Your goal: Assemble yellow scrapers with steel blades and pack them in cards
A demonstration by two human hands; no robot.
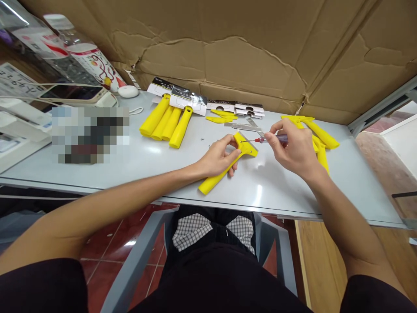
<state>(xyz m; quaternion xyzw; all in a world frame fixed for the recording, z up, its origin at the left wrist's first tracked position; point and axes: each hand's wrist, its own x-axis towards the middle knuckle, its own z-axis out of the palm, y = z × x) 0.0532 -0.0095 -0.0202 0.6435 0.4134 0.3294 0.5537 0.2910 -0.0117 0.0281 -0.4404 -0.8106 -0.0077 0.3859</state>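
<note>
My left hand (221, 158) is closed round a yellow scraper (215, 182), gripping it just below its wide head. The handle slants down toward the table's front edge. My right hand (295, 145) holds a screwdriver (261, 139) with a reddish, see-through handle. Its thin shaft points left, and the tip meets a screw on the scraper's head. Behind the scraper lie flat metal blades (244, 127) and thin yellow plastic pieces (223, 116). A few small screws (202, 138) are scattered left of the scraper, some partly hidden by my left hand.
Several yellow scraper handles (179, 126) with card tags lie at back left. More yellow scraper parts (322, 132) are piled beyond my right hand. Folded cards (249, 108) rest against the cardboard wall (228, 56). Bottles (94, 56) and a phone (73, 93) stand at far left.
</note>
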